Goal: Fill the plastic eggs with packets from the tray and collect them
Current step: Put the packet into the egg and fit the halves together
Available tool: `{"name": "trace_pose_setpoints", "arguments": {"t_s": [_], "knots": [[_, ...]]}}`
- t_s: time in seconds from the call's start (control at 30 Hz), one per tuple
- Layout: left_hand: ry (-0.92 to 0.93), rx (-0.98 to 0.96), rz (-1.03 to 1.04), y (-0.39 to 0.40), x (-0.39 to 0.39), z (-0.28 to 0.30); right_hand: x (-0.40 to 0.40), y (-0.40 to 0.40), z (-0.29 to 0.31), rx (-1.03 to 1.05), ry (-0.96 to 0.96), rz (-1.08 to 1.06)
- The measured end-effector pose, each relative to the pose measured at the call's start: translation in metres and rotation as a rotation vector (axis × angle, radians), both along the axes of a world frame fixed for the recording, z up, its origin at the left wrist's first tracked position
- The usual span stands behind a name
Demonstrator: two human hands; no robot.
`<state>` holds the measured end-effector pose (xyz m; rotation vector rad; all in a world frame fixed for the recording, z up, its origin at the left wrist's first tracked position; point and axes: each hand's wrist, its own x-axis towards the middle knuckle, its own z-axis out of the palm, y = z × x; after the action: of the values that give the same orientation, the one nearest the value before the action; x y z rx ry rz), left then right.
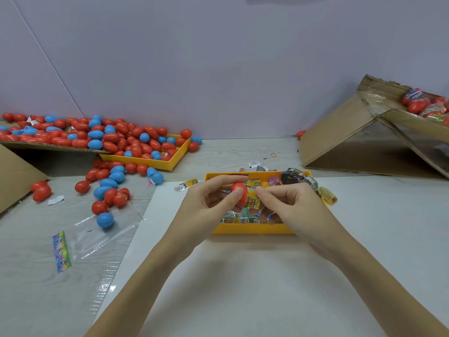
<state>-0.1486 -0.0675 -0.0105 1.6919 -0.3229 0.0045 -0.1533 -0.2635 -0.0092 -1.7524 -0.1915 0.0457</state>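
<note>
Over the yellow packet tray point(252, 229) my left hand point(213, 205) grips a red plastic egg point(240, 194) between thumb and fingers. My right hand point(291, 207) pinches a yellow packet point(252, 201) right against the egg's side. The tray holds several small printed packets point(240, 216), and my hands hide part of it. Whether the egg is whole or an open half cannot be told.
A heap of red and blue eggs point(109, 138) spills from a cardboard flap and a second yellow tray point(155, 164) at the left. A tilted cardboard box point(359, 139) with filled eggs stands at the right. A clear plastic bag point(97, 237) lies on the table's left side.
</note>
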Motion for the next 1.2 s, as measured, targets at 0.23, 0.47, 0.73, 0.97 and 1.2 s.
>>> {"name": "trace_pose_setpoints", "arguments": {"t_s": [0.23,0.47,0.73,0.97,1.2], "knots": [[-0.077,-0.065,0.089,-0.006,0.000,-0.007,-0.001,0.003,-0.002,0.013,-0.018,-0.042],[-0.292,0.037,0.096,-0.008,0.000,-0.011,-0.002,0.001,0.001,0.123,0.047,-0.026],[-0.771,0.476,0.230,-0.009,0.000,-0.011,-0.002,-0.001,0.010,0.576,0.500,0.219],[-0.816,0.489,0.239,-0.009,-0.003,-0.012,-0.004,0.001,0.015,0.982,0.893,0.361],[-0.831,0.471,0.226,-0.007,-0.001,-0.012,-0.003,0.002,0.013,1.079,0.967,0.390]]}}
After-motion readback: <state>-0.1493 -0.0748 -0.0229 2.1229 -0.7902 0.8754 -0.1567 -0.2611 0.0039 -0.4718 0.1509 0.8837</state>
